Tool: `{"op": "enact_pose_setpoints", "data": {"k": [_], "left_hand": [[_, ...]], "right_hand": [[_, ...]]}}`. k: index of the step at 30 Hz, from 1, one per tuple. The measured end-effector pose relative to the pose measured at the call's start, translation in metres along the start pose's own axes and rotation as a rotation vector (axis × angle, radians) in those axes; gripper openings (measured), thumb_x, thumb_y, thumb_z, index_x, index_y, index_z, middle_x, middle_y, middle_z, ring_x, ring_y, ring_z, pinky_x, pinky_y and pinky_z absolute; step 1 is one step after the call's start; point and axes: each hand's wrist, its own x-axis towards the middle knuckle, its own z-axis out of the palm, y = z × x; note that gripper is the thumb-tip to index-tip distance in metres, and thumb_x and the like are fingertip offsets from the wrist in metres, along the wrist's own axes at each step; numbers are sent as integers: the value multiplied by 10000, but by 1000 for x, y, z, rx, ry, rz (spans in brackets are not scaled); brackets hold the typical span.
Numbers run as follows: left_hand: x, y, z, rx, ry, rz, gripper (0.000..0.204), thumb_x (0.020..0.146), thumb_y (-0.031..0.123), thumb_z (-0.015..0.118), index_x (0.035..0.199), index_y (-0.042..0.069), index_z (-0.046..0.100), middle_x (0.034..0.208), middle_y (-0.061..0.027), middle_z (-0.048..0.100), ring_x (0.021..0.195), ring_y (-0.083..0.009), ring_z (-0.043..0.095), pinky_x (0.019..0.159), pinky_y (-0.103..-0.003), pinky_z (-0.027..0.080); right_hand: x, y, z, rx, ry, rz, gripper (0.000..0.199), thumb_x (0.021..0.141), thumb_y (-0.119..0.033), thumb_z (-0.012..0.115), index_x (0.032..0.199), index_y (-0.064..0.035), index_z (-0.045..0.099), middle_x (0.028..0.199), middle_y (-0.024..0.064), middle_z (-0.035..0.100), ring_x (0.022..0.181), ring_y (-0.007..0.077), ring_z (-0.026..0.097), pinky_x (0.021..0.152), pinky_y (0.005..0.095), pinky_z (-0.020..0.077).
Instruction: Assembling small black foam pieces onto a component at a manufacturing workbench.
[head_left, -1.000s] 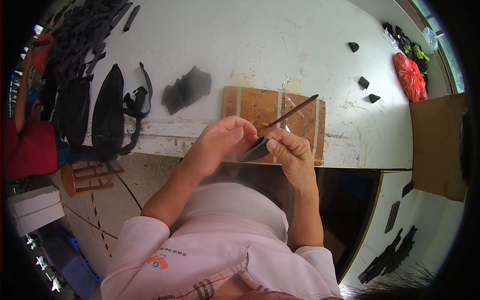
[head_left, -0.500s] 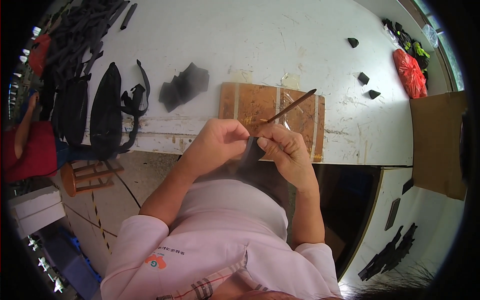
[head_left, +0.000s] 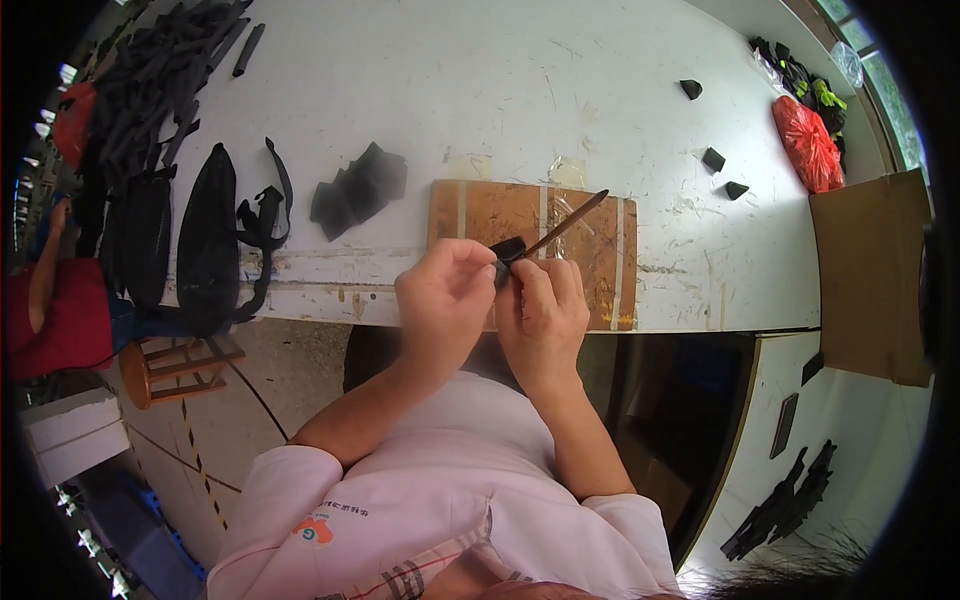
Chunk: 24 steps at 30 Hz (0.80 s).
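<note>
Most of the view is filled by the white surface (head_left: 560, 100), its top marked with scratches and stains. At its right end a brown box (head_left: 870, 275) is seen, set near the wall. A brown board (head_left: 455, 225), crossed by pale strips, is laid flat at the near edge. The far left corner is covered by a loose pile (head_left: 165, 70) of dark strips. Below it, a co-worker in a red top (head_left: 62, 320) is partly shown at the left rim, with a wooden stool (head_left: 150, 375) placed on the floor nearby. Two long black pouches (head_left: 208, 230) are laid side by side, and a looped strap (head_left: 268, 220) is seen just beside the right one. Between the strap and the board, dark sheets (head_left: 360, 190) are spread in an overlapping fan. A red bag (head_left: 806, 145) is seen on the far right.

Both hands are brought close together over the near part of the board. By the left hand (head_left: 445, 300) a black piece (head_left: 509, 248) is pinched between thumb and forefinger; by the grip of the right hand (head_left: 545, 310) its lower side is held, the thumb being mostly hidden. A thin brown stick (head_left: 575, 217) is slanted up from behind the right hand; whether it is held cannot be told. Three small chips (head_left: 713, 159) are scattered on the right.
</note>
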Motion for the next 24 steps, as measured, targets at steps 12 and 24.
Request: {"op": "enact_pose_setpoints", "data": {"k": [12,24], "left_hand": [[3,15,13,-229,-101,59,175,721,-100,499,878,-26,523,834,-96,567,429,-2,420,395,-156,328],[57,36,3,-926,-634,-521,223,824,71,544,1031,17,479,822,-25,535,508,-19,416,425,-157,302]], "right_hand": [[8,15,-26,1842,-288,966,137,806,-163,591,746,-44,557,635,-24,474,560,43,394,458,172,285],[69,35,-40,1283,-401,642,244,873,-248,527,724,-54,530,558,-51,411,500,21,345,434,172,251]]}}
